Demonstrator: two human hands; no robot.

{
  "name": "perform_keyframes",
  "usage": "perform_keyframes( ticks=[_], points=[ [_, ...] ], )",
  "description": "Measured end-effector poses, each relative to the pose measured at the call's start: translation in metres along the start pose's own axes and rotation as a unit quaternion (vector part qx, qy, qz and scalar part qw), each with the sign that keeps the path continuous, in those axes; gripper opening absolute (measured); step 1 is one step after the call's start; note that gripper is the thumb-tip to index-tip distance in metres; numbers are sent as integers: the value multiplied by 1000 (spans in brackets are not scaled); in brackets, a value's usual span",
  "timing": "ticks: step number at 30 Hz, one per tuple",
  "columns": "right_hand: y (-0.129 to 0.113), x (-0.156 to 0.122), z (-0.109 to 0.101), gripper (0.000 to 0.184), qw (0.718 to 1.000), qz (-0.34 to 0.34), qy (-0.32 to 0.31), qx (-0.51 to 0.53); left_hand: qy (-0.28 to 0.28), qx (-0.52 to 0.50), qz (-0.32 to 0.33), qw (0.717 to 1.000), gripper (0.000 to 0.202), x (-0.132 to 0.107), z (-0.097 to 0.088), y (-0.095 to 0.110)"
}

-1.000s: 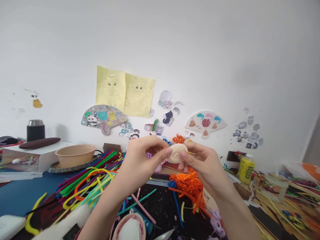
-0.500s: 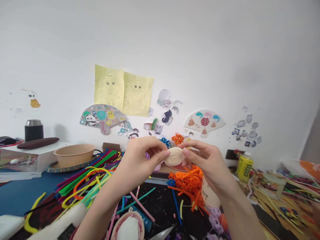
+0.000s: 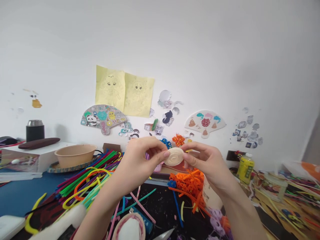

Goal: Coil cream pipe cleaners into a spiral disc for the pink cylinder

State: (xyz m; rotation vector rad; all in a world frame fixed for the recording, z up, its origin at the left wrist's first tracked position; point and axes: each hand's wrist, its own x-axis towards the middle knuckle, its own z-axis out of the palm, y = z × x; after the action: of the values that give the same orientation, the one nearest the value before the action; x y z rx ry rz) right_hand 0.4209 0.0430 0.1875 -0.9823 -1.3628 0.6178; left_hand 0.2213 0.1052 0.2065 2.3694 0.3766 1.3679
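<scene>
A cream pipe-cleaner spiral disc (image 3: pixel 174 156) is held up in front of me between both hands. My left hand (image 3: pixel 140 162) pinches its left edge with thumb and curled fingers. My right hand (image 3: pixel 205 162) grips its right side, fingers wrapped behind and thumb in front. Below the hands lies a heap of orange pipe-cleaner pieces (image 3: pixel 190 186) on the dark mat (image 3: pixel 162 206).
A fan of colourful pipe cleaners (image 3: pixel 92 176) lies at left, by a tan bowl (image 3: pixel 75 155) and a black flask (image 3: pixel 35 129). A yellow bottle (image 3: pixel 245 168) stands at right. A white-and-pink round piece (image 3: pixel 130 227) and a blade tip (image 3: pixel 163 234) sit near the bottom edge.
The disc and both hands have shifted slightly left and down; the right fingers re-gripped around its edge. Both hands still hold it.
</scene>
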Motion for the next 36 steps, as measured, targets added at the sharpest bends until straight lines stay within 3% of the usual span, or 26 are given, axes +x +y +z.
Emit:
perform_keyframes(
  ticks=[5, 14, 20, 29, 32, 36],
  points=[
    [-1, -1, 9, 26, 1000, -10, -3, -1, -8, 13, 5, 1000, 18, -1, 2, 1],
    [0, 0, -1, 25, 1000, -3, -25, -10, -3, 4, -4, 1000, 16, 0, -3, 0],
    [0, 0, 8, 24, 1000, -27, -11, -13, -12, 10, 1, 1000, 17, -1, -1, 3],
    [-6, -1, 2, 32, 996, 31, -84, -30, -15, 33, 6, 999, 15, -2, -5, 0],
    [-7, -3, 2, 30, 994, 13, -72, -78, -27, 67, 9, 997, 16, -1, -3, 0],
    [-8, -6, 7, 20, 978, -69, -34, -192, -49, 109, 25, 993, 16, -2, 0, -1]
  ],
)
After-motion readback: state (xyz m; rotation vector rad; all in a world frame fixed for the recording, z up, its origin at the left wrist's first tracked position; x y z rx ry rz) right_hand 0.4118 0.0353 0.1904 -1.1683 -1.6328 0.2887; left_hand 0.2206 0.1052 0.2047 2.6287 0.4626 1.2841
